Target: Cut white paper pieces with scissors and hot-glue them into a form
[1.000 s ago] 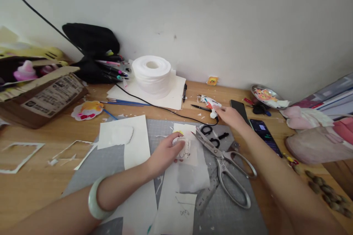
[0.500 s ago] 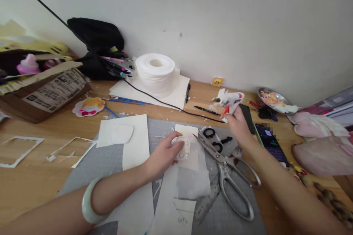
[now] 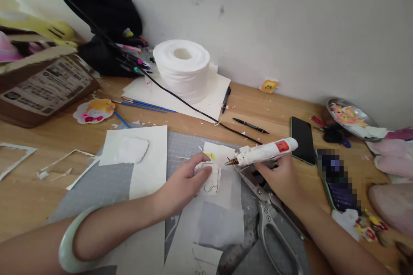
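Observation:
My right hand [image 3: 283,180] is closed round the handle of a white hot glue gun [image 3: 266,152] with an orange patch on its side. Its metal nozzle points left, close to the small white paper piece [image 3: 212,180] with black drawn lines. Thumb and fingers of my left hand [image 3: 190,178] pinch that piece at its left edge. Beneath it lie white paper strips [image 3: 222,206] on a grey cutting mat [image 3: 180,144]. Large metal scissors [image 3: 266,219] lie under and beside my right hand, partly covered by it.
A white paper roll [image 3: 182,71] stands on sheets at the back. A black cord [image 3: 174,94] crosses the table to the glue gun. Two phones, with the dark one [image 3: 302,139] nearer the wall, and a metal bowl [image 3: 351,118] are at right. A cardboard box [image 3: 48,90] stands left.
My right hand has lifted the glue gun and brought it left and nearer, its nozzle now by the paper piece. My left hand keeps its pinch. The view has shifted slightly.

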Motion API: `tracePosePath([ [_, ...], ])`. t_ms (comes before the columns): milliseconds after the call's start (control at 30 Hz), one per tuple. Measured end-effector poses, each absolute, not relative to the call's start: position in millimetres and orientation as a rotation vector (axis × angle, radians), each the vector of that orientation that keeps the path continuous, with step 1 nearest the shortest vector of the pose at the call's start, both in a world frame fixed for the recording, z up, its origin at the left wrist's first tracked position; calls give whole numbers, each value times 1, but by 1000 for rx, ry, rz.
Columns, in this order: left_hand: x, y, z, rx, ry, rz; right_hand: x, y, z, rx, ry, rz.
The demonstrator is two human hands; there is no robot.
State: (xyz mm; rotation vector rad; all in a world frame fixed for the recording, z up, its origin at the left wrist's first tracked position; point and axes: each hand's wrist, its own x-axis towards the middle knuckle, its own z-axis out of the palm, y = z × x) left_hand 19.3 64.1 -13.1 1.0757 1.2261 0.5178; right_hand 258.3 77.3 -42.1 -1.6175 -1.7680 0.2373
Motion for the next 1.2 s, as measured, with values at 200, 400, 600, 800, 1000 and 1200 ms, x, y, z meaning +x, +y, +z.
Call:
tracePosePath([
  [200,16,64,-18,1211,1194,511,260,76,-40,-1442,-1921,56],
  [400,16,64,-18,1223,1207,502,260,77,-40,-1338,-1983,16],
  [600,18,63,-16,1137,1176,471,260,77,-39,-1297,-2021,-48],
  [800,17,63,-14,1170,1213,483,261,78,-39,-1270,-2050,-73],
  [1000,17,64,-15,1189,1217,483,260,78,-37,-1271,-2037,-44],
  [1200,17,64,-16,1209,1210,494,260,78,-37,-1260,-2041,-52],
])
